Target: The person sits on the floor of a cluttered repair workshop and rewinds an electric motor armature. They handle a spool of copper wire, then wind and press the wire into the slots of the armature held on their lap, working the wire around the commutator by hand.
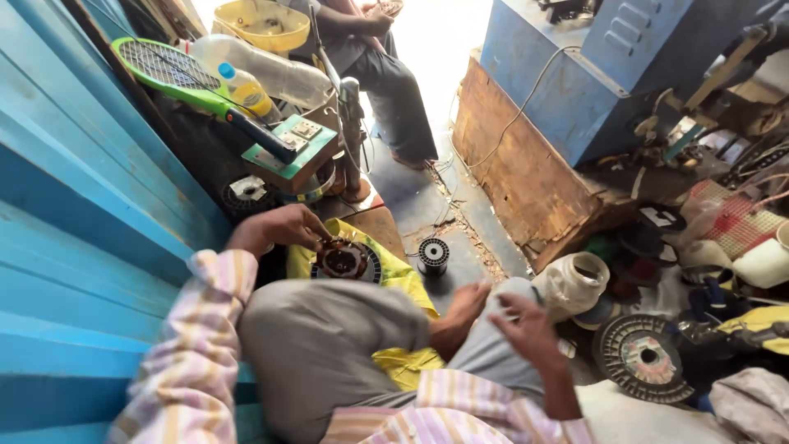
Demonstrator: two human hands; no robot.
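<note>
You're sitting on the floor w/ knees drawn up, looking down past them. Your left hand point(288, 226) reaches forward to a round motor winding point(343, 261), fingertips pinched at its upper-left rim, apparently steadying it or picking at the wire; whether anything is actually held between the fingers can't be told. The winding lies flat on a yellow cloth point(400, 275) just beyond your left knee, probably so it stays put and loose bits don't scatter on the floor. It looks dark & coppery: a ring of reddish-brown coils around a hollow centre, w/ a pale toothed edge on the right side.

Your right hand point(526, 329) hovers over your right knee, fingers loosely spread, holding nothing.

A small spool of wire point(433, 255) stands upright on the floor just right of the cloth, within easy reach. Further right sit a white plastic jar point(574, 284) and a round grey motor cover point(645, 358). Another person point(386, 74) sits farther off, by a green racket-shaped swatter point(168, 70).
</note>
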